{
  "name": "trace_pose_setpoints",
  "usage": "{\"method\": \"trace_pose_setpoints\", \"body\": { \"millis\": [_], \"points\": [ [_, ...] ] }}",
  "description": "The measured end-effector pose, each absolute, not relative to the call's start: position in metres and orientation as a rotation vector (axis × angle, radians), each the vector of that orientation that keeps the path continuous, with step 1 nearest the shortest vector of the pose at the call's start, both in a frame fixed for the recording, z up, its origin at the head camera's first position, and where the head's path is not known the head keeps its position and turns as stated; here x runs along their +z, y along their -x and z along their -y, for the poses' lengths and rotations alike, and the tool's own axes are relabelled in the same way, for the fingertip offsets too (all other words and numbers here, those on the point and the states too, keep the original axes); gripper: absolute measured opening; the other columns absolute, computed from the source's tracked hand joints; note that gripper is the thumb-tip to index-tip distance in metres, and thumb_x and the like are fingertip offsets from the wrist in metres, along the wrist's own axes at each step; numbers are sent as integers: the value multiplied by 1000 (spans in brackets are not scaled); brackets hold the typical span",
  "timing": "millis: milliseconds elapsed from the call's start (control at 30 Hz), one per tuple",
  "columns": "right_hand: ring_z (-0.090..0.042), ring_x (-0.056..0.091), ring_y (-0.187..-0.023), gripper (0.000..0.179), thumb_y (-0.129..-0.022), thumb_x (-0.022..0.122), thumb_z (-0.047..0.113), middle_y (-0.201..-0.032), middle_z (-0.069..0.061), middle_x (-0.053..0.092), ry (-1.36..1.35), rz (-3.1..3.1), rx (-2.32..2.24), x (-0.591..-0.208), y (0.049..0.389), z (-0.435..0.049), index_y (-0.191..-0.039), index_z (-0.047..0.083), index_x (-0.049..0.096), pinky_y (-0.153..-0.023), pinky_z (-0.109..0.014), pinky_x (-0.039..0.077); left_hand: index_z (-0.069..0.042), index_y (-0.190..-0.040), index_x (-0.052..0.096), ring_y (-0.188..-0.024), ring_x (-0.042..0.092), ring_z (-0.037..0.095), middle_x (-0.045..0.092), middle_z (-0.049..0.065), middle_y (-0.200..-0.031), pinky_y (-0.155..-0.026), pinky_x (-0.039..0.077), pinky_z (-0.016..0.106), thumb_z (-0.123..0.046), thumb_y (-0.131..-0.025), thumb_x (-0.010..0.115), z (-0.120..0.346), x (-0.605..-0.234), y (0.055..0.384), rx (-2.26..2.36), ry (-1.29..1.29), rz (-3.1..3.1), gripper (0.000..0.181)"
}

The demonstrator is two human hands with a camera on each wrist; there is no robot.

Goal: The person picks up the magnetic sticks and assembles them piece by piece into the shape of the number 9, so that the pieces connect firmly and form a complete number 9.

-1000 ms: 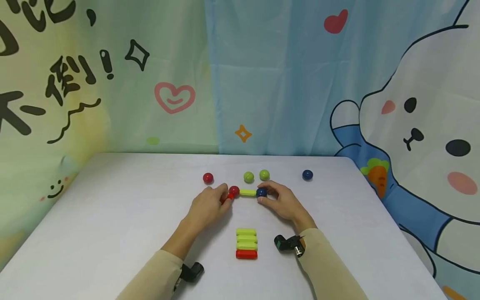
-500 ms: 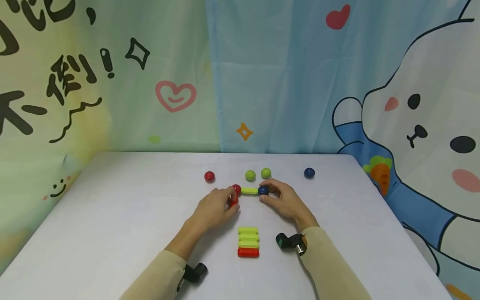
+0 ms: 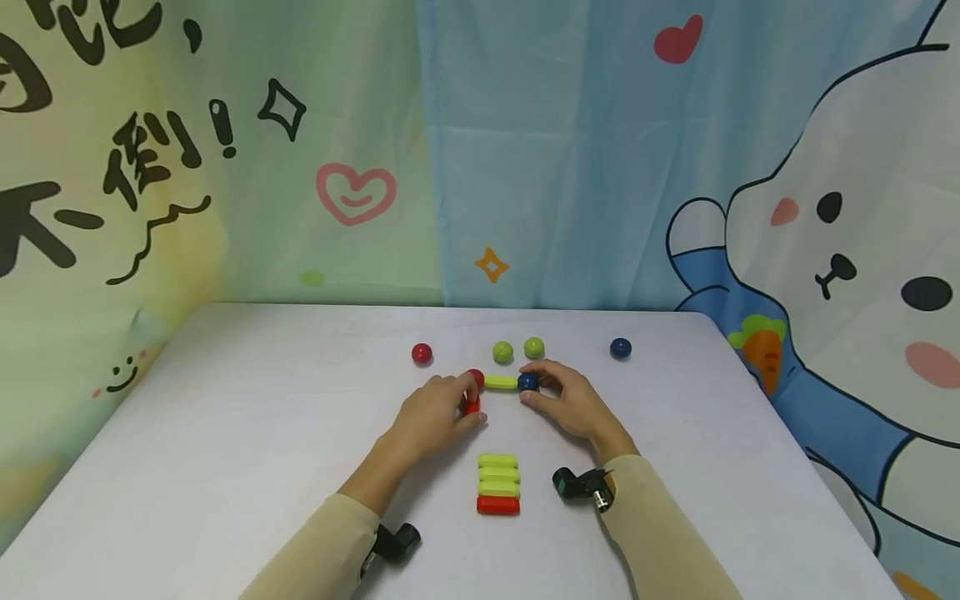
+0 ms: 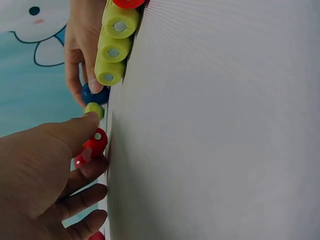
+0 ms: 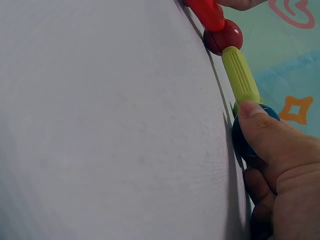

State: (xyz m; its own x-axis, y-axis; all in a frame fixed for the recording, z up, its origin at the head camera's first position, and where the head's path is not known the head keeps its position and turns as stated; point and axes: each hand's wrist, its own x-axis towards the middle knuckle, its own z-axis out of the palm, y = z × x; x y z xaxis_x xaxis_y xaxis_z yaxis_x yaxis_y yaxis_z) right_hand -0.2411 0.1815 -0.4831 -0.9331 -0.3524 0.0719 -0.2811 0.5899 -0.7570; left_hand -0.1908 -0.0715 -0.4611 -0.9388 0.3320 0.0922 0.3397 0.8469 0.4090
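Note:
My left hand [image 3: 438,412] holds a short red magnetic rod [image 3: 472,406] between thumb and fingers, and the rod's far end meets a red ball [image 3: 477,379]. A silver tip shows on the red rod [image 4: 98,139] in the left wrist view. From the red ball [image 5: 223,37] a ribbed yellow-green rod [image 5: 240,75] runs across to a dark blue ball [image 3: 528,382]. My right hand [image 3: 566,400] pinches that blue ball, its thumb lying over the joint with the yellow-green rod in the right wrist view. Part of the blue ball is hidden by the fingers.
Several yellow-green rods [image 3: 498,475] lie side by side with a red rod [image 3: 498,505] on the white table [image 3: 225,467], nearer me. Behind the hands sit another red ball [image 3: 422,354], two green balls [image 3: 502,352] and another blue ball [image 3: 620,348].
The left hand has shifted slightly right and nearer me, swinging the red rod from pointing left to pointing toward me. The right hand stays on the blue ball.

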Motion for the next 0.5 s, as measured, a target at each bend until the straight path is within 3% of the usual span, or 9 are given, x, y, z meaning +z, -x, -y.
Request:
{"method": "trace_pose_setpoints", "body": {
  "millis": [500],
  "points": [
    [-26,57,-114,39,-95,75,24,-123,-6,66,564,-2734,-1269,-482,241,-181,-132,20,64,-104,-50,43,-21,-109,58,-89,52,17,60,-4,-90,-73,49,33,-35,-92,78,72,-458,189,-691,539,3024,30]
  ]
}}
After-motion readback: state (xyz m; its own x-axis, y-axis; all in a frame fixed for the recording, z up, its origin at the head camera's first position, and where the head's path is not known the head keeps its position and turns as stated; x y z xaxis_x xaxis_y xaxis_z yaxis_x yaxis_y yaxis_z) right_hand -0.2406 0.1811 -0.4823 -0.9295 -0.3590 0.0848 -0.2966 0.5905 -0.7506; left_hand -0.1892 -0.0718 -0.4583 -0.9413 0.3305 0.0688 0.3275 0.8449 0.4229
